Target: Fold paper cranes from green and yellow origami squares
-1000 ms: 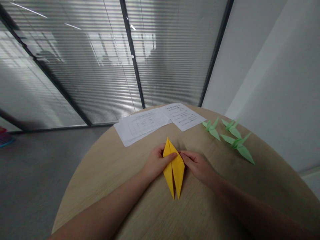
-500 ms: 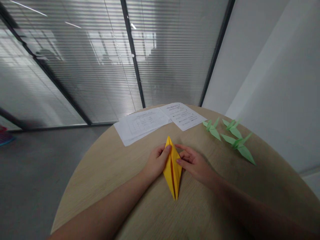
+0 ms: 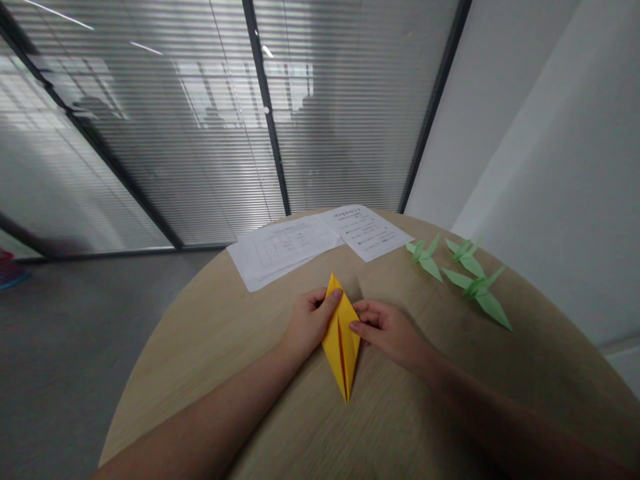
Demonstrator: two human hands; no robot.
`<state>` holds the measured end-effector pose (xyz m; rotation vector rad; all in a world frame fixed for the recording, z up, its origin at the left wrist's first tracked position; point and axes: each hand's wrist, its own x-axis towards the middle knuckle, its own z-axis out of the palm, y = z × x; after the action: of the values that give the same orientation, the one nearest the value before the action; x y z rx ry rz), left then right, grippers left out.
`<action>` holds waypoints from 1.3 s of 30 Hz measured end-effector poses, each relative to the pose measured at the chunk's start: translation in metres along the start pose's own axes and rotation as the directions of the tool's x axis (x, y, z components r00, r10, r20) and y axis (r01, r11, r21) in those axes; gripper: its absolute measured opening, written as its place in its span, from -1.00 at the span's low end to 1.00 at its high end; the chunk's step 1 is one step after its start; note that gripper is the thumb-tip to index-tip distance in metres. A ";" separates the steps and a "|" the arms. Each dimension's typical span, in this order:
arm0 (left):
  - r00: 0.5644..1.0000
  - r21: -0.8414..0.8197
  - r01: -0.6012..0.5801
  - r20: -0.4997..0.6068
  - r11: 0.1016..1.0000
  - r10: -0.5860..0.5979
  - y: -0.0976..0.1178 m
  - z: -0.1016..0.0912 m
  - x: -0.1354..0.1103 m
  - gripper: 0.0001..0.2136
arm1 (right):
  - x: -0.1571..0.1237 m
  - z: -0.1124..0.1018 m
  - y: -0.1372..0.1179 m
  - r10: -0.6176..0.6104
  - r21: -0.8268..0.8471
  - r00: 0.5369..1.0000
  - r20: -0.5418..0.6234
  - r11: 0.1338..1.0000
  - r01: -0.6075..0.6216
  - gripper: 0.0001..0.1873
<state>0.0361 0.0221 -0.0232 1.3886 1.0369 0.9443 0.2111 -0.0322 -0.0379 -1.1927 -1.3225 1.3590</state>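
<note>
A yellow folded origami paper [image 3: 342, 347], shaped like a long diamond with a slit down its lower half, is between my hands above the wooden table. My left hand [image 3: 309, 322] grips its left side, with the thumb pressed on the upper face and the fingers behind. At the right edge, my right hand [image 3: 384, 327] pinches the paper between thumb and fingers; some fingertips are hidden behind it. The paper's lower tip points toward me.
Three green paper cranes, one of them a larger crane [image 3: 477, 288], lie at the right of the round table [image 3: 200, 333]. Printed sheets [image 3: 293, 247] lie at the far edge. Beyond stand a glass partition with blinds [image 3: 340, 133] and a white wall [image 3: 550, 167].
The yellow paper has shifted slightly left and turned, and its two lower points now look closer together. My right hand's fingers have curled in from its upper right edge.
</note>
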 end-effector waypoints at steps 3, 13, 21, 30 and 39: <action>0.997 -0.039 -0.010 -0.078 0.999 0.007 0.002 0.000 0.000 -0.52 | 0.000 0.001 0.000 0.001 -0.045 1.000 0.024 0.999 0.000 -0.75; 0.983 0.040 -0.014 0.181 0.999 0.006 0.006 -0.002 0.001 -0.62 | 0.006 -0.008 0.003 -0.040 0.093 0.979 -0.198 0.994 0.059 -0.62; 0.964 0.199 0.005 0.260 0.980 -0.058 0.010 -0.004 -0.001 -0.56 | 0.007 -0.012 0.009 -0.076 0.097 0.959 -0.273 0.990 0.106 -0.66; 0.964 0.216 -0.056 0.266 0.975 -0.004 0.003 -0.001 -0.002 -0.42 | 0.002 -0.008 -0.002 -0.024 -0.064 0.976 -0.216 0.998 0.010 -0.67; 0.965 0.149 -0.085 0.260 0.985 0.044 -0.001 -0.001 0.000 -0.52 | 0.000 -0.011 -0.002 -0.021 -0.077 0.984 -0.178 0.997 0.007 -0.68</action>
<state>0.0350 0.0220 -0.0236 1.6383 0.8904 0.7170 0.2222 -0.0302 -0.0352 -1.3218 -1.2607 1.1711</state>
